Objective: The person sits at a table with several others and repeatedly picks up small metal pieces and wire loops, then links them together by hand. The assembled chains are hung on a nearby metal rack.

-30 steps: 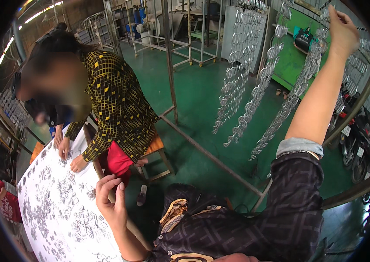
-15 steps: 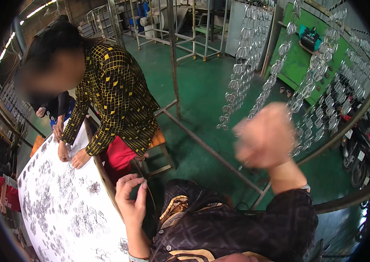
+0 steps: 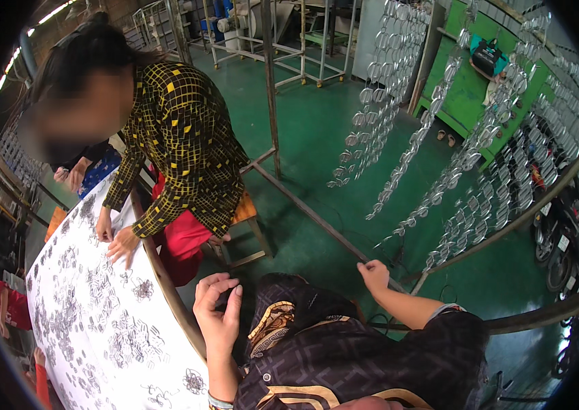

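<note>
- Head view: we have our left hand [image 3: 217, 311] at the near right edge of the white table [image 3: 181, 348], fingers curled, thumb apart from them; we cannot tell whether it holds anything.
- Our right hand [image 3: 376, 279] hangs by the metal frame bar [image 3: 306, 205], thumb and forefinger seemingly together; we cannot tell what, if anything, lies between.
- Loose wire pieces [image 3: 135, 338] lie scattered across the table at left; linked metal strands [image 3: 427, 117] hang at far right.
- We judge that a sleeve brushing the table could drag pieces into tangles, and an arm catching a dangling strand could unhook links.
- Compared with a second ago, our right hand is down from the strands' upper ends, and our left hand sits farther right.
</note>
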`<move>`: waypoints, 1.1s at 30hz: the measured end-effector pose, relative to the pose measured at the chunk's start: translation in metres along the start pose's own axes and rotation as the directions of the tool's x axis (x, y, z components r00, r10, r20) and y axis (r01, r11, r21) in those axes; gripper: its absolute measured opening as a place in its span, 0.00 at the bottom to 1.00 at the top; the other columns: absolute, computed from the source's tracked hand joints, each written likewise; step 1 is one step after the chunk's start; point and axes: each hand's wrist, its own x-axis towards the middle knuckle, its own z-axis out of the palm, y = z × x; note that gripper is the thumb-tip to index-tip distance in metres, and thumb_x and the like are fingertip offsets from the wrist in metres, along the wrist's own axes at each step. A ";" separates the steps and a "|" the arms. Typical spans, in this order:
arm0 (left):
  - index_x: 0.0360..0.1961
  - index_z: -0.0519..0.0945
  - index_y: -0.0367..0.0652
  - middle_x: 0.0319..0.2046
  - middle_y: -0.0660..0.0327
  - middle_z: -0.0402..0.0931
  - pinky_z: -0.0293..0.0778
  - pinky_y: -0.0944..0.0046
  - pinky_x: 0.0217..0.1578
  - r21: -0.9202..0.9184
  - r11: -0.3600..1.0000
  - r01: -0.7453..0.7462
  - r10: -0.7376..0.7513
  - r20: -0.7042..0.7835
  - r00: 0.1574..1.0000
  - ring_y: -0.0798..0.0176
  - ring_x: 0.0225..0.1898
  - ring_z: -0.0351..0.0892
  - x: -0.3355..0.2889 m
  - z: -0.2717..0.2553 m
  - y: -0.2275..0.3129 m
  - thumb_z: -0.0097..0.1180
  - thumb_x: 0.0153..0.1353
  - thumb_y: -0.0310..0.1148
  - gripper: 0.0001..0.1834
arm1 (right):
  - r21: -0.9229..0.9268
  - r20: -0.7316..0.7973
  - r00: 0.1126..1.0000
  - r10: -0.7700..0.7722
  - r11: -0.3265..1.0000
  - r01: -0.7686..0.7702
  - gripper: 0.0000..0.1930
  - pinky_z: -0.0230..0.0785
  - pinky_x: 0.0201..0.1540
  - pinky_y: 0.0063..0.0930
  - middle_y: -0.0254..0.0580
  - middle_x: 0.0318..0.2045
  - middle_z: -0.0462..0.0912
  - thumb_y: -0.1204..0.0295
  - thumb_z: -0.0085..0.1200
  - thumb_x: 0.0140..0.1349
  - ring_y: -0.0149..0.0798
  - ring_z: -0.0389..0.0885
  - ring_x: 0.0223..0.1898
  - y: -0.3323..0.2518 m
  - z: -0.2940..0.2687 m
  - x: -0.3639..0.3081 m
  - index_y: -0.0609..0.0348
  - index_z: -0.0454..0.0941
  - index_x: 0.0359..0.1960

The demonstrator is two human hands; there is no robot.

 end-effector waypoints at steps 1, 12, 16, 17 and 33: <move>0.34 0.82 0.37 0.38 0.53 0.78 0.72 0.62 0.44 0.004 1.000 -0.004 0.004 0.004 1.000 0.56 0.43 0.77 0.000 -0.001 -0.001 0.63 0.50 0.21 0.08 | -0.012 -0.085 0.995 0.059 0.998 -0.060 0.22 0.75 0.42 0.41 0.50 0.27 0.84 0.52 0.65 0.47 0.53 0.84 0.34 0.002 0.002 0.006 0.60 0.83 0.33; 0.33 0.82 0.36 0.39 0.53 0.78 0.72 0.61 0.47 0.004 1.000 0.028 -0.028 0.021 0.999 0.55 0.45 0.77 -0.009 0.009 -0.002 0.63 0.50 0.20 0.08 | -0.182 -0.311 0.836 0.452 0.835 -0.519 0.35 0.67 0.53 0.56 0.52 0.50 0.76 0.43 0.57 0.54 0.52 0.75 0.53 -0.004 -0.001 0.053 0.51 0.74 0.59; 0.33 0.82 0.36 0.39 0.53 0.78 0.72 0.60 0.47 0.000 0.999 0.032 -0.032 0.024 0.999 0.54 0.45 0.78 -0.012 0.009 -0.003 0.63 0.50 0.20 0.08 | -0.117 -0.317 0.804 0.503 0.820 -0.560 0.32 0.66 0.53 0.57 0.49 0.49 0.77 0.44 0.56 0.56 0.52 0.76 0.53 -0.002 -0.002 0.053 0.48 0.75 0.58; 0.33 0.82 0.36 0.39 0.53 0.78 0.72 0.60 0.47 -0.018 0.998 0.056 -0.055 0.022 0.998 0.54 0.45 0.78 -0.013 0.009 -0.004 0.63 0.50 0.20 0.08 | -0.109 -0.301 0.807 0.507 0.823 -0.558 0.30 0.66 0.53 0.57 0.48 0.48 0.78 0.44 0.56 0.57 0.52 0.77 0.52 -0.002 -0.002 0.052 0.47 0.76 0.56; 0.34 0.82 0.36 0.38 0.53 0.77 0.71 0.62 0.47 0.018 0.998 0.059 -0.059 0.019 0.998 0.56 0.43 0.78 -0.017 0.018 -0.002 0.63 0.51 0.20 0.08 | 0.001 -0.384 0.870 0.308 0.943 -0.333 0.15 0.72 0.44 0.44 0.42 0.33 0.86 0.54 0.53 0.62 0.49 0.83 0.37 0.033 0.022 0.064 0.43 0.85 0.43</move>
